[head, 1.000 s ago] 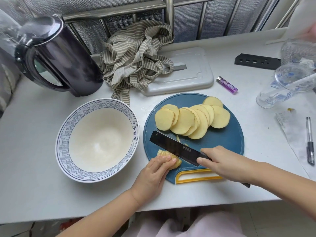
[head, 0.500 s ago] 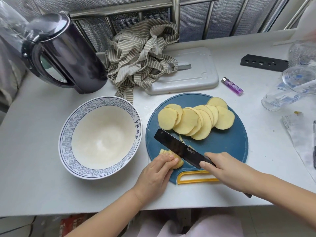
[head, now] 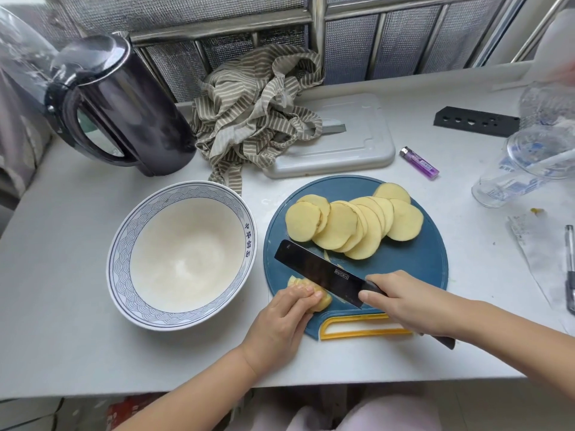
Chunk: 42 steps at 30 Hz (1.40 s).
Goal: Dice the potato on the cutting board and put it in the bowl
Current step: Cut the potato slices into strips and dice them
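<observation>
Several round potato slices (head: 351,225) lie fanned across the far half of the round blue cutting board (head: 417,262). A small stack of slices (head: 322,301) sits at the board's near left edge, and my left hand (head: 284,321) holds it down with curled fingertips. My right hand (head: 401,301) grips the handle of a black knife (head: 320,272), whose blade lies across the stack just right of my left fingers. A thin strip of potato shows beyond the blade. The white bowl with a blue patterned rim (head: 119,253) stands empty to the left of the board.
A dark kettle (head: 124,110) stands at the back left, a striped cloth (head: 258,110) and a grey lid (head: 351,141) behind the board. A purple lighter (head: 420,162), a black holed strip (head: 476,121), clear plastic cups (head: 529,163) and a pen (head: 570,269) are at the right.
The knife blade has shifted slightly left along the stack towards my left fingers. The view has also shifted a little.
</observation>
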Each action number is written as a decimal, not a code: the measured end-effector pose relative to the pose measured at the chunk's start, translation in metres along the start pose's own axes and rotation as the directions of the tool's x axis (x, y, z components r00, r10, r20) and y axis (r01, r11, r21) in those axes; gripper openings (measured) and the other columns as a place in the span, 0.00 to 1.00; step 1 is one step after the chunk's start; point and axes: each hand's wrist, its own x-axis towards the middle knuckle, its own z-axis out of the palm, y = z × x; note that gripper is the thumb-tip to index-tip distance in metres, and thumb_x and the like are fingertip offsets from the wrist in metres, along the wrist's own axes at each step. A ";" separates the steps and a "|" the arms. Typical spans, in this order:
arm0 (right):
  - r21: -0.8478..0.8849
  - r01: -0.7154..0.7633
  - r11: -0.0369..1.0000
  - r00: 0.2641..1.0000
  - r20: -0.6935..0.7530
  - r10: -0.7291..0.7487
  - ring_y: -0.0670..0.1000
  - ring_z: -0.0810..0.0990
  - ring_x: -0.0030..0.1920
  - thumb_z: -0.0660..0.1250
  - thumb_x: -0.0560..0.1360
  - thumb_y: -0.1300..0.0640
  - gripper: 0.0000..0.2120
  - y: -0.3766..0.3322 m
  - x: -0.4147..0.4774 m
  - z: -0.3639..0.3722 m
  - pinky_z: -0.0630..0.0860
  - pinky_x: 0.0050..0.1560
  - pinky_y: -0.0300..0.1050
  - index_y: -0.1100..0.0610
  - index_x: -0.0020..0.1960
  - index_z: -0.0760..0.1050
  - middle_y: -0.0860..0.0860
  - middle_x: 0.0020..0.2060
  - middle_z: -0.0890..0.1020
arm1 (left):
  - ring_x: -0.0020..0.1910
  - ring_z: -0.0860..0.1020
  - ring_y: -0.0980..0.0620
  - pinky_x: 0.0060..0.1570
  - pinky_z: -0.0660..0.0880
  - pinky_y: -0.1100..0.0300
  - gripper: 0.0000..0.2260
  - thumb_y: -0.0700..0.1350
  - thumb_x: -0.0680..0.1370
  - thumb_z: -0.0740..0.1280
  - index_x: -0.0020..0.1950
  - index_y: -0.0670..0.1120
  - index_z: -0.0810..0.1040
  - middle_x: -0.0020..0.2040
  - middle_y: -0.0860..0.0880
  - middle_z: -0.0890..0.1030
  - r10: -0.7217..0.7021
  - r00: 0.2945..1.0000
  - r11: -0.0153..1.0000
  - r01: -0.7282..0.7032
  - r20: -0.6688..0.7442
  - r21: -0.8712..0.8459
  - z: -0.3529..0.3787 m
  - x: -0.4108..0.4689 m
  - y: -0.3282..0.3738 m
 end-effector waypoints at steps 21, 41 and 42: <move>0.096 0.001 0.995 0.998 -0.055 0.005 0.40 0.70 0.28 0.56 0.83 0.51 0.16 0.004 -0.004 0.031 0.68 0.28 0.34 0.50 0.37 0.65 0.45 0.30 0.69 | 0.59 0.76 0.46 0.65 0.71 0.58 0.13 0.40 0.80 0.62 0.64 0.43 0.74 0.59 0.45 0.77 0.048 0.999 0.998 -0.049 -0.017 -0.036 0.007 -0.002 -0.003; -0.039 0.002 0.999 0.989 -0.149 -0.008 0.56 0.75 0.45 0.54 0.82 0.46 0.13 -0.003 0.025 0.058 0.68 0.45 0.50 0.53 0.44 0.64 0.51 0.41 0.73 | 0.56 0.74 0.51 0.58 0.71 0.64 0.17 0.58 0.77 0.66 0.58 0.47 0.73 0.56 0.51 0.73 -0.068 0.992 0.997 0.064 -0.104 -0.041 0.012 0.004 0.013; -0.026 0.000 1.000 0.988 -0.155 -0.004 0.56 0.75 0.45 0.54 0.82 0.47 0.13 -0.003 0.024 0.058 0.69 0.46 0.51 0.53 0.44 0.63 0.51 0.40 0.74 | 0.55 0.74 0.52 0.57 0.71 0.64 0.17 0.58 0.76 0.66 0.56 0.48 0.73 0.55 0.51 0.73 -0.086 0.989 0.996 0.083 -0.124 -0.032 0.014 0.006 0.014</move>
